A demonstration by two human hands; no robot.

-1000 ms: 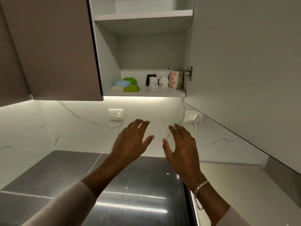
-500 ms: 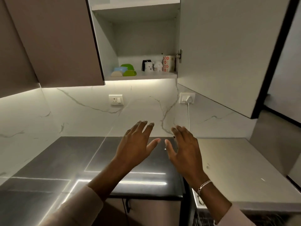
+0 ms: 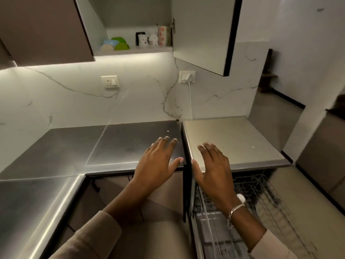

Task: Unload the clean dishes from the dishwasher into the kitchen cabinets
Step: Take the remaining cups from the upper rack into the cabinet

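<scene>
- Below the right hand (image 3: 214, 171), down past that wrist, the wire rack (image 3: 261, 195) stands out from the open dishwasher (image 3: 233, 139). Its wires are blurred, so I cannot tell which dishes it holds.
- The rack's long axis runs from the machine's mouth out toward the person. By my judgement, the next reach goes down and to the right. The right hand is the nearer one. The left hand (image 3: 158, 163) is across the dark gap, over the counter (image 3: 112, 146).
- Both hands carry nothing: palms down, fingers straight and spread, thumbs pointing at each other, near but apart. Whether either touches the surface beneath it, I cannot tell.
- Up and ahead of the left hand, the cabinet (image 3: 134, 15) is open, its door (image 3: 201, 34) swung out above the right hand. Its lowest shelf (image 3: 149, 50) holds green bowls (image 3: 121, 44) and, to their right, mugs (image 3: 144, 39).
- Under the left hand the counter is dark and glossy. Beyond the fingertips on the pale veined wall are a socket (image 3: 110, 81) and a plug (image 3: 186, 76) with a white cord.
- Right of the right hand, a dim floor opens away.
</scene>
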